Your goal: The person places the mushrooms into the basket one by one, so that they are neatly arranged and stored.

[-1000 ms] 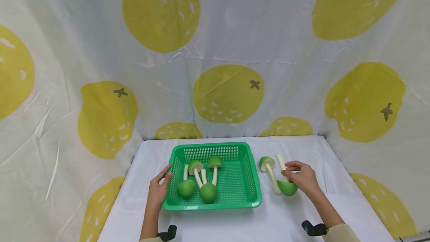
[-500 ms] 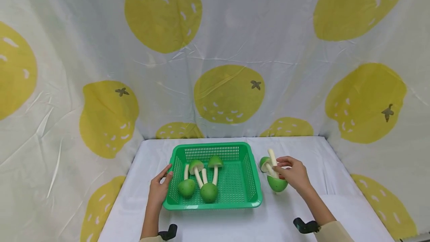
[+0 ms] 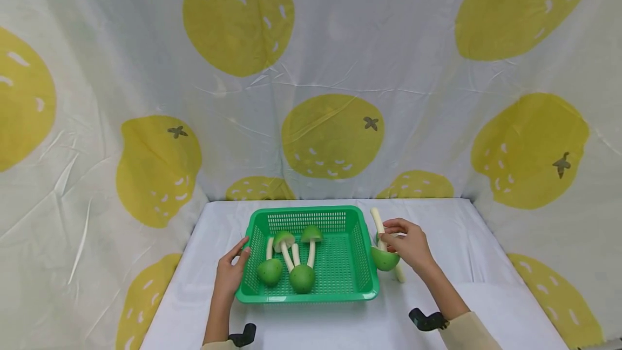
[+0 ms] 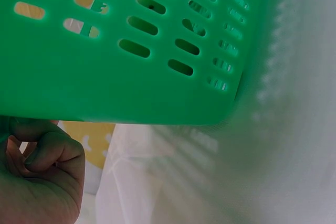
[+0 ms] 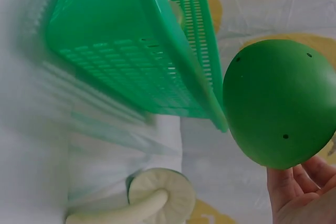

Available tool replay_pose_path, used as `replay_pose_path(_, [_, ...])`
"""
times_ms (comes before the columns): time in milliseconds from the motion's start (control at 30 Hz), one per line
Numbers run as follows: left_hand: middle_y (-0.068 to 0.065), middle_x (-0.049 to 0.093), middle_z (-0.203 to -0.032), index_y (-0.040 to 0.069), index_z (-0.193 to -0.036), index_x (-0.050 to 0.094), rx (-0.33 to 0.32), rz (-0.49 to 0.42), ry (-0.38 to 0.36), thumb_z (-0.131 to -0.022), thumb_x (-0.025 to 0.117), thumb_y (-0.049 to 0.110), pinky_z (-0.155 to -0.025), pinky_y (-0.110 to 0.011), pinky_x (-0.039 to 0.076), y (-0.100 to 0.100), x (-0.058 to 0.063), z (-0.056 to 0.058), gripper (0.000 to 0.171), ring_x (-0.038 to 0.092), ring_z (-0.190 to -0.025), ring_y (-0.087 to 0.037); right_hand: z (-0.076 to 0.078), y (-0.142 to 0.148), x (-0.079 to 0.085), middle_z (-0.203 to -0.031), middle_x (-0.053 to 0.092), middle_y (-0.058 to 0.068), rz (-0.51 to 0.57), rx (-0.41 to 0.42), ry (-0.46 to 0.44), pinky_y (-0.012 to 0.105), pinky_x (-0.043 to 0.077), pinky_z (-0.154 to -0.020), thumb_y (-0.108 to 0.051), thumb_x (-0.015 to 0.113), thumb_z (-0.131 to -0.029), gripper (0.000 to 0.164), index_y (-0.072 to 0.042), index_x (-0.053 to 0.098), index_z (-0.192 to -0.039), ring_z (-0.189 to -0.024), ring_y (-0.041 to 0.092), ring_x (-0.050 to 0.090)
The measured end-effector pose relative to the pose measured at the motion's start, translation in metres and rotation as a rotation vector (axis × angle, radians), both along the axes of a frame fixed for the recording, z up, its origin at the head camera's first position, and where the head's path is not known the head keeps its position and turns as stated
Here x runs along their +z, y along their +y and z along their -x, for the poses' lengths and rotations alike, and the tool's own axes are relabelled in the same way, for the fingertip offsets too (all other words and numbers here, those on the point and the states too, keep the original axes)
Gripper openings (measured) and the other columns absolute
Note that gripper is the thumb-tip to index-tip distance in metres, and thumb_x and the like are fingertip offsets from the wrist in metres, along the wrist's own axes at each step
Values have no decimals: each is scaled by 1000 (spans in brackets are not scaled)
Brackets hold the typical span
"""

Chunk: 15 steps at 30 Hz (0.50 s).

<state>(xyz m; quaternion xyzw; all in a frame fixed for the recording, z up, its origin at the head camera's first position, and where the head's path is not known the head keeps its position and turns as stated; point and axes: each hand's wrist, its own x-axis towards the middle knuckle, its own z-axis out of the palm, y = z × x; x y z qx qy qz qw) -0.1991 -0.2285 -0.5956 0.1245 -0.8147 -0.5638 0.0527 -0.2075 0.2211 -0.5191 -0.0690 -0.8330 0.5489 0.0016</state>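
Note:
In the head view my right hand [image 3: 410, 244] pinches the white stem of a toy mushroom [image 3: 384, 259], its green cap hanging downward. The mushroom is up beside the right rim of a green plastic basket [image 3: 307, 300]; its dark-dotted cap [image 5: 281, 106] fills the right part of the right wrist view. My left hand [image 3: 227, 274] grips the basket's left rim, and its curled fingers [image 4: 58, 150] show at the rim in the left wrist view. Several green-capped toy mushrooms [image 3: 302, 278] lie in the basket's left half. Another mushroom [image 5: 178, 198] lies on the table under my right hand, mostly hidden from the head view.
A white cloth covers the table [image 3: 330, 328]. Behind and beside it hangs a white curtain [image 3: 418, 123] printed with large yellow fruit. Black wrist straps [image 3: 430, 320] with mounts sit on both arms.
My right hand has lifted the mushroom and carried it left, over the one lying on the table, to the basket's right rim. The left hand and the basket have stayed put.

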Motion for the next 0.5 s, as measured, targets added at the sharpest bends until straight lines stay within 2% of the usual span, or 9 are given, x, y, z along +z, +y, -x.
replay_pose_path(100, [-11,61,-116,29,-144,62,-8,-7,-1,-104,61,39,-108,-56,38,-1,-1,0,41,49,-135,-30,0,-8,0,-109,69,15,22,10,-1,28,60,-65,-18,77,-91,39,-2,66,-125,-73,17,71])
replay_pose_path(233, [-11,62,-117,30,-144,62,-9,1,-4,-104,61,41,-105,-54,41,-1,-1,-1,42,51,-134,-30,1,-18,0,-109,68,15,51,15,-10,29,60,-66,-17,77,-91,38,-1,66,-125,-75,17,71])
replay_pose_path(500, [-10,62,-115,30,-145,62,0,26,1,-104,60,43,-94,-40,43,0,0,-1,43,54,-128,-28,3,-35,-2,-107,69,16,87,38,-7,31,61,-65,-12,76,-90,37,0,67,-123,-72,18,72])
